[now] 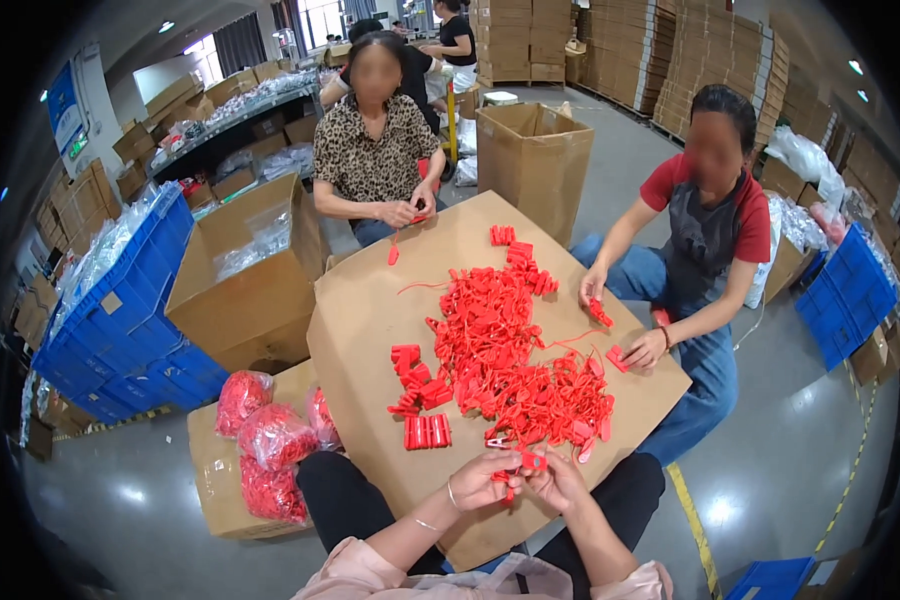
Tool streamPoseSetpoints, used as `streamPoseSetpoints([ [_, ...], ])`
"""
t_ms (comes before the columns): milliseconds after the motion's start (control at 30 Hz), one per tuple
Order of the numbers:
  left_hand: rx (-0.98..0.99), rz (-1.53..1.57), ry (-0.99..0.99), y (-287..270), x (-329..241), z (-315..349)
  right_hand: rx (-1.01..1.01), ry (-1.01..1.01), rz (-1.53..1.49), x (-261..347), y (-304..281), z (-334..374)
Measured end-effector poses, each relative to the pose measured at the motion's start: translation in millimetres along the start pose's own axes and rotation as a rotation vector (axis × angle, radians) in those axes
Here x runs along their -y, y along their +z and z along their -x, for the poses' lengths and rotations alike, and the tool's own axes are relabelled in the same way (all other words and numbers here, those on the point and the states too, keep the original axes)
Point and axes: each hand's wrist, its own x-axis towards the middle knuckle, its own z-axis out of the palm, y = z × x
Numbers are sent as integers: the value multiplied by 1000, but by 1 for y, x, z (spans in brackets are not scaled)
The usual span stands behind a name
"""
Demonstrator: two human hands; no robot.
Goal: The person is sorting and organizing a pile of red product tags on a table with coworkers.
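Close to my body, over the near part of the cardboard-topped table point(370, 300), my two hands meet at a small red plastic piece point(533, 461). My left hand point(482, 482) pinches its left side, with more red bits hanging below the fingers. The fingers of my right hand point(558, 484) close on its right side. Just beyond lies a big heap of red pieces with cords point(490, 340). Left of the heap sit a neat row of red pieces point(427, 432) and a looser stack of them point(410, 375).
Across the table a person in a leopard-print shirt point(370, 150) handles a red piece; a person in a red-sleeved shirt point(705, 220) works at right. Bagged red pieces point(275, 435) lie on a carton at left. An open carton point(245, 270) and blue crates point(120, 310) stand beyond.
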Motion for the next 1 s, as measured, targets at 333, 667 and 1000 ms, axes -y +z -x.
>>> streamPoseSetpoints([
  [333,-184,405,73,-39,25,12,-175,-275,-19,-79,-2,-6],
  [667,-124,464,135,-21,30,16,-264,-599,736,-69,-2,8],
  [1000,-466,-325,335,1,26,27,110,-1090,1887,-4,61,29],
])
